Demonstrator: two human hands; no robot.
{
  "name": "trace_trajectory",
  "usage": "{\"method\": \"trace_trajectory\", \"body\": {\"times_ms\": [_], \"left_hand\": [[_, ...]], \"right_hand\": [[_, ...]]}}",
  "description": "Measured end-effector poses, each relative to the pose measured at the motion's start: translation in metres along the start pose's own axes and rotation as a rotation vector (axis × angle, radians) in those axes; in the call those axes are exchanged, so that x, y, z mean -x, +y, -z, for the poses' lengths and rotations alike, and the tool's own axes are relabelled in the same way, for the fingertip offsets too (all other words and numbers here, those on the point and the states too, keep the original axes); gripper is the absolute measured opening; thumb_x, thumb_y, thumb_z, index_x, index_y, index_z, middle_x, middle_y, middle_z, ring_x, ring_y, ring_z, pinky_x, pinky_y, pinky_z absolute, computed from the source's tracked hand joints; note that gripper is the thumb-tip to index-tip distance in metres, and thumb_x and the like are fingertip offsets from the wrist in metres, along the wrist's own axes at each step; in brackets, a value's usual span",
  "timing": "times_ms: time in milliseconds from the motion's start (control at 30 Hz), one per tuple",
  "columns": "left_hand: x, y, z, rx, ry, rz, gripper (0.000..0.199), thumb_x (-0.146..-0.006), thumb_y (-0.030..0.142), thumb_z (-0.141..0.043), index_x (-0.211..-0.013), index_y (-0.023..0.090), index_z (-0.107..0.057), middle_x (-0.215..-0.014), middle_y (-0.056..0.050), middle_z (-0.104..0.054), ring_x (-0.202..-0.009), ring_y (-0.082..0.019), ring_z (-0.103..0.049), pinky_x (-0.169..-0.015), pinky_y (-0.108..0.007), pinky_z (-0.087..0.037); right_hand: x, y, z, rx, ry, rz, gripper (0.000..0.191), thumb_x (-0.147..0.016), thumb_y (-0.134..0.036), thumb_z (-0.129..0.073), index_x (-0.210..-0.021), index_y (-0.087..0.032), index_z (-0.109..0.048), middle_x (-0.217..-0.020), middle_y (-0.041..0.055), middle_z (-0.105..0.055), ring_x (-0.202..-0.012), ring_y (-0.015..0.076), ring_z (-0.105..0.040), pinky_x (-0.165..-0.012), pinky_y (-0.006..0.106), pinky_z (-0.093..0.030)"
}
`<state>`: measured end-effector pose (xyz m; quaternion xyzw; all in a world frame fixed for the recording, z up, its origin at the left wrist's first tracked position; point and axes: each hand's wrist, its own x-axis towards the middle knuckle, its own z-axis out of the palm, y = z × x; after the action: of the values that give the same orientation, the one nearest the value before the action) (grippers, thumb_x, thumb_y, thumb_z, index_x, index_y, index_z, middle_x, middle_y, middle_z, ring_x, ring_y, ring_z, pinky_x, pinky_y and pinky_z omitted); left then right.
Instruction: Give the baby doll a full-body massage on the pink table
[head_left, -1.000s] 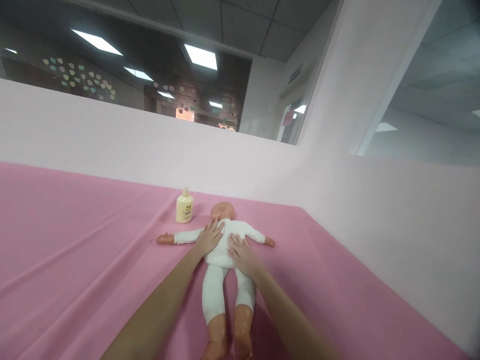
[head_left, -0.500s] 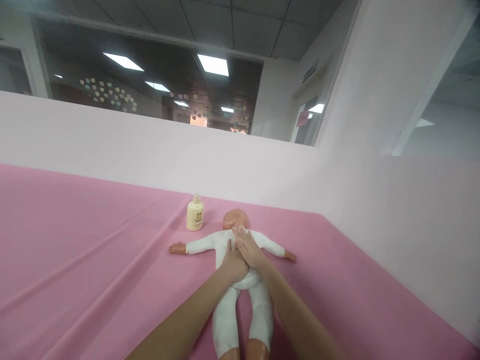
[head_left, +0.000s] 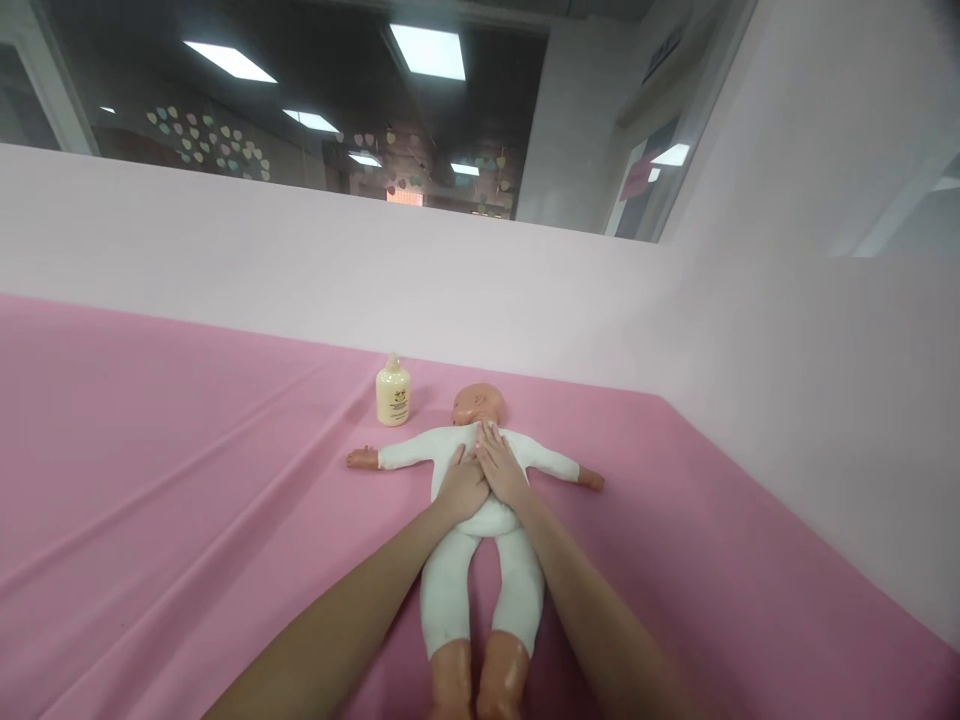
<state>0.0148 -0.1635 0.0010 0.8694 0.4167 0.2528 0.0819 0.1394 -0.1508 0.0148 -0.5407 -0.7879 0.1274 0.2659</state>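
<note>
While resting palms down on the white torso of a doll [head_left: 487, 517], overlaps left and right near the midline. Lays the left hand [head_left: 461, 488] at a slant across the middle, with the thumb spread apart and most of the fingers hidden from sight; cannot tell how straight those lie. Lays the right hand [head_left: 503, 468] partly over it, flattened out, with fingers nearly straight and close together, pointing toward the doll's head. Grips nothing with either, only touches: torso under the left hand, left hand and apparently upper torso under the right hand. Has the doll stretched out on a pink cover [head_left: 225, 450], with the head toward the pale wall [head_left: 525, 305], arms spread wide and feet toward the near edge. Shows also, upright beyond the doll's arm at left, a cream bottle [head_left: 393, 397] with dark print, near the head.
</note>
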Motion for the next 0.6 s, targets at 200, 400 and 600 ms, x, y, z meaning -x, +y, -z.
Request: {"method": "trace_trajectory", "body": {"times_ms": [200, 400, 600], "left_hand": [[-0.006, -0.018, -0.008, 0.19, 0.039, 0.104, 0.054, -0.1, 0.022, -0.019, -0.147, 0.024, -0.047, -0.156, -0.004, -0.04, -0.149, -0.018, -0.027, -0.124, -0.05, -0.012], [-0.007, -0.018, -0.004, 0.372, 0.045, 0.165, 0.056, -0.102, 0.031, -0.015, -0.145, 0.021, -0.049, -0.154, -0.003, -0.044, -0.149, -0.016, -0.027, -0.126, -0.045, -0.009], [-0.006, -0.017, -0.001, 0.344, 0.054, 0.151, 0.057, -0.103, 0.038, -0.013, -0.148, 0.023, -0.045, -0.158, -0.003, -0.037, -0.15, -0.016, -0.025, -0.125, -0.044, -0.011]], "right_hand": [[0.002, 0.008, -0.01, 0.016, 0.065, -0.066, 0.065, -0.103, -0.045, -0.012, -0.159, -0.011, -0.016, -0.166, 0.0107, -0.008, -0.154, 0.0225, -0.004, -0.125, 0.047, -0.014], [0.012, 0.006, -0.011, 0.207, 0.049, -0.18, 0.064, -0.103, -0.036, -0.007, -0.157, -0.002, -0.014, -0.165, 0.0152, -0.01, -0.154, 0.0238, -0.005, -0.124, 0.045, -0.015], [0.029, -0.008, -0.004, 0.301, -0.063, -0.231, 0.069, -0.102, -0.041, -0.019, -0.157, -0.001, -0.013, -0.164, 0.0164, -0.005, -0.154, 0.0267, -0.006, -0.124, 0.047, -0.013]]}}
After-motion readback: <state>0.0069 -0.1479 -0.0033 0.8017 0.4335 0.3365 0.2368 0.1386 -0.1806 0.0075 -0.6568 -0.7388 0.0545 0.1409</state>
